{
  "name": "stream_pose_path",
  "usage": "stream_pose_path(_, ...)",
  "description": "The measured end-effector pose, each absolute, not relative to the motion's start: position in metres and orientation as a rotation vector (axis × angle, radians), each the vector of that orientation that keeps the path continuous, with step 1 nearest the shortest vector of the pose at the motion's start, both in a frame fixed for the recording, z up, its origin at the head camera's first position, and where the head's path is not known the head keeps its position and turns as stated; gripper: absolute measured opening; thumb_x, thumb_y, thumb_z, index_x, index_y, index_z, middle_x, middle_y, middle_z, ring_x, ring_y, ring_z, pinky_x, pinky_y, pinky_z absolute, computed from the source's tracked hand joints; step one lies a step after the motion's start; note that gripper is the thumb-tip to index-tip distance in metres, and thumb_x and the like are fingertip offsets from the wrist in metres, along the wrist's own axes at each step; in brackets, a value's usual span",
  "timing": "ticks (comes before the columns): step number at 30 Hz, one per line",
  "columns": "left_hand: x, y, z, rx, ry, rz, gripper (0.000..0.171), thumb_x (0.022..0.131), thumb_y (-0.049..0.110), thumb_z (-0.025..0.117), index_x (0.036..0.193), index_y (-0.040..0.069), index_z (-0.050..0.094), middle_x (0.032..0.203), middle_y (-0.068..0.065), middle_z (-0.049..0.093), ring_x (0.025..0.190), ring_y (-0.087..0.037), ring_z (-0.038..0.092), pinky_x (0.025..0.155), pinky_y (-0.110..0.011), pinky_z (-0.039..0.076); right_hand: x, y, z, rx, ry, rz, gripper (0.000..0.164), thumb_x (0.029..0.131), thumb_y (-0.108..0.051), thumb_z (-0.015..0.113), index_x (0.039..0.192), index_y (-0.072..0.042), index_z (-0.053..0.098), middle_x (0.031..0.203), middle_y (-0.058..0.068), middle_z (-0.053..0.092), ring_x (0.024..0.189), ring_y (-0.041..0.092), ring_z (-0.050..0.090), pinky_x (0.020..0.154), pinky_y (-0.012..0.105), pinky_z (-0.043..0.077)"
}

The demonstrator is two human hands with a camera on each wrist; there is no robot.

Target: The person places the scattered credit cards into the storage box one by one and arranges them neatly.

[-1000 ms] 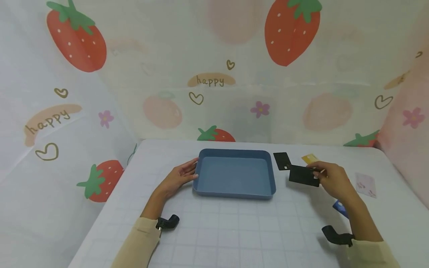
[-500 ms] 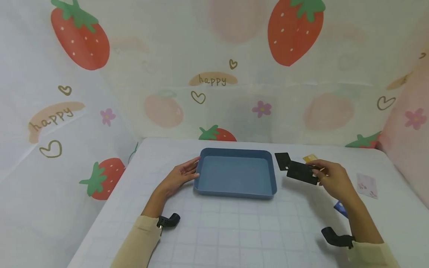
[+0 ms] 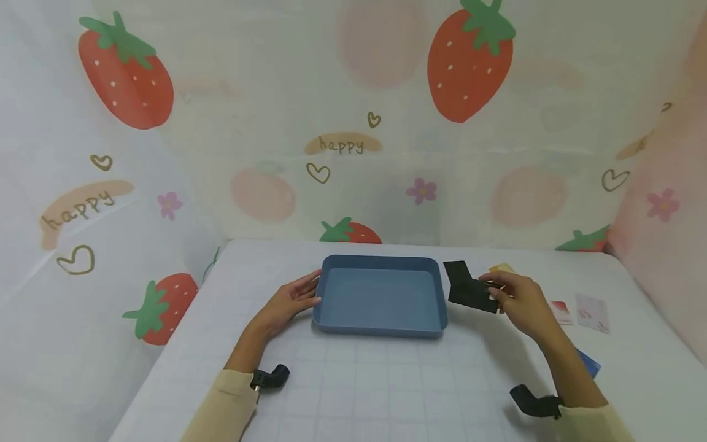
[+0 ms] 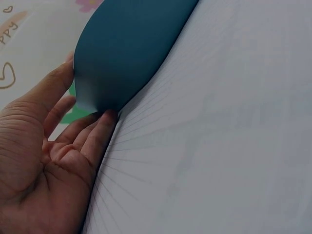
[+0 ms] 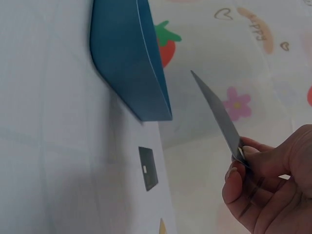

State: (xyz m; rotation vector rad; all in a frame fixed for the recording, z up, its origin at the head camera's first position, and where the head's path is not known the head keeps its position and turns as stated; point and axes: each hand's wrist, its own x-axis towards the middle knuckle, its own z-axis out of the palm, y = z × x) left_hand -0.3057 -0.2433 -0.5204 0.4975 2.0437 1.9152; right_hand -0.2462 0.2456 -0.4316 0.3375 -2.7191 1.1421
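A shallow blue rectangular tray (image 3: 381, 301) lies on the white table. My left hand (image 3: 287, 307) touches its left end with the fingers mostly extended; in the left wrist view, the fingertips meet the outer wall of the tray (image 4: 122, 53). Beside the tray's right end, my right hand (image 3: 521, 304) pinches a black card (image 3: 469, 294) by one edge between thumb and fingers. In the right wrist view, the held card (image 5: 217, 114) is tilted and raised above the table. Behind it a second black card (image 3: 456, 270) lies flat, partly covered in the head view.
A yellow card (image 3: 501, 267) lies behind the right hand. To the right are a red-and-white card (image 3: 561, 312), a pale flowered card (image 3: 593, 313) and a blue card (image 3: 588, 363) partly hidden by the forearm. A printed strawberry curtain (image 3: 342, 92) hangs behind the table.
My right hand has carried the black card left, closer to the tray's right end. The red-and-white card has come into sight beside the hand. My left hand stays at the tray; the head view has shifted slightly.
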Motion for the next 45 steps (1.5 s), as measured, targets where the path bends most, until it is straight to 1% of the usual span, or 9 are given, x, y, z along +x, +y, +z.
stream_pose_path(7, -0.305, -0.247, -0.521, 0.470, 2.048, 1.924, 0.072, 0.097, 0.008, 0.069, 0.159, 0.009, 0.033, 0.163, -0.014, 0.031, 0.148, -0.028, 0.033, 0.109, -0.024, 0.041, -0.252, 0.232, -0.424, 0.374, -2.729, 1.161, 0.027, 0.096, 0.006, 0.062, 0.122, 0.000, 0.069, 0.104, 0.018, 0.066, 0.065, 0.019, 0.058, 0.053, 0.026, 0.048)
stream_pose_path(14, -0.306, -0.246, -0.520, 0.464, 2.041, 1.924, 0.072, 0.097, 0.009, 0.070, 0.159, 0.008, 0.033, 0.163, -0.014, 0.031, 0.149, -0.028, 0.033, 0.109, -0.025, 0.041, -0.260, 0.224, -0.415, 0.377, -2.762, 1.156, 0.027, 0.097, 0.004, 0.061, 0.124, 0.000, 0.068, 0.099, 0.018, 0.069, 0.066, 0.021, 0.058, 0.055, 0.027, 0.049)
stream_pose_path(19, -0.307, -0.244, -0.520, 0.464, 2.028, 1.946, 0.071, 0.097, 0.006, 0.069, 0.159, 0.008, 0.034, 0.163, -0.014, 0.032, 0.148, -0.028, 0.034, 0.109, -0.025, 0.042, -0.266, 0.219, -0.412, 0.443, -2.736, 1.169, 0.026, 0.096, 0.005, 0.062, 0.120, 0.000, 0.070, 0.093, 0.017, 0.071, 0.062, 0.022, 0.057, 0.051, 0.028, 0.047)
stream_pose_path(22, -0.307, -0.242, -0.521, 0.476, 2.015, 1.949, 0.072, 0.097, 0.006, 0.069, 0.159, 0.008, 0.033, 0.163, -0.015, 0.030, 0.149, -0.029, 0.033, 0.109, -0.025, 0.041, -0.270, 0.216, -0.412, 0.461, -2.738, 1.196, 0.026, 0.096, 0.006, 0.061, 0.120, 0.001, 0.070, 0.099, 0.020, 0.070, 0.063, 0.022, 0.058, 0.051, 0.029, 0.047)
stream_pose_path(26, -0.307, -0.241, -0.521, 0.496, 2.021, 1.937, 0.073, 0.097, 0.007, 0.069, 0.159, 0.007, 0.032, 0.164, -0.017, 0.028, 0.149, -0.030, 0.031, 0.110, -0.026, 0.040, -0.275, 0.209, -0.413, 0.475, -2.755, 1.222, 0.026, 0.096, 0.006, 0.060, 0.120, 0.001, 0.070, 0.108, 0.021, 0.070, 0.067, 0.022, 0.059, 0.055, 0.029, 0.049)
stream_pose_path(36, -0.310, -0.243, -0.522, 0.506, 2.026, 1.928, 0.072, 0.097, 0.008, 0.069, 0.159, 0.008, 0.032, 0.164, -0.016, 0.029, 0.149, -0.030, 0.031, 0.110, -0.025, 0.041, -0.293, 0.188, -0.413, 0.520, -2.775, 1.301, 0.024, 0.097, 0.007, 0.060, 0.118, 0.003, 0.070, 0.102, 0.020, 0.071, 0.069, 0.022, 0.059, 0.058, 0.030, 0.054)
stream_pose_path(41, -0.309, -0.243, -0.523, 0.504, 2.008, 1.944, 0.071, 0.097, 0.004, 0.067, 0.159, 0.006, 0.032, 0.164, -0.016, 0.028, 0.149, -0.030, 0.030, 0.110, -0.025, 0.040, -0.302, 0.177, -0.415, 0.567, -2.779, 1.291, 0.023, 0.097, 0.006, 0.060, 0.116, 0.002, 0.071, 0.084, 0.012, 0.069, 0.061, 0.022, 0.057, 0.053, 0.029, 0.053)
stream_pose_path(43, -0.309, -0.243, -0.522, 0.504, 2.003, 1.950, 0.071, 0.098, 0.004, 0.067, 0.159, 0.006, 0.032, 0.164, -0.017, 0.028, 0.150, -0.030, 0.030, 0.110, -0.025, 0.040, -0.305, 0.172, -0.415, 0.594, -2.777, 1.280, 0.023, 0.097, 0.005, 0.061, 0.116, 0.001, 0.072, 0.083, 0.010, 0.069, 0.061, 0.021, 0.058, 0.053, 0.030, 0.053)
stream_pose_path(45, -0.309, -0.243, -0.522, 0.503, 2.004, 1.953, 0.071, 0.097, 0.004, 0.067, 0.159, 0.006, 0.032, 0.164, -0.016, 0.028, 0.150, -0.030, 0.030, 0.110, -0.025, 0.040, -0.308, 0.167, -0.413, 0.618, -2.778, 1.270, 0.023, 0.096, 0.005, 0.061, 0.115, 0.001, 0.072, 0.086, 0.011, 0.071, 0.062, 0.021, 0.059, 0.055, 0.031, 0.054)
